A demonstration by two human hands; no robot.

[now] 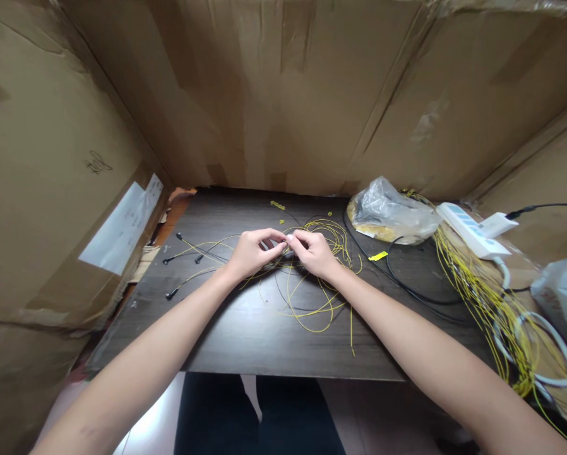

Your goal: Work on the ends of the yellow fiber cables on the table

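Observation:
My left hand and my right hand meet at the middle of a dark wooden table. The fingers of both are curled and pinched together on a small part of a thin yellow cable that loops loosely under and in front of them. What exactly sits between the fingertips is too small to name. Several cables with black plug ends lie fanned out to the left of my left hand.
Cardboard walls enclose the table at the back and both sides. A clear plastic bag lies at back right, beside a white power strip, a black cord and a big bundle of yellow cables. Another bag is far right.

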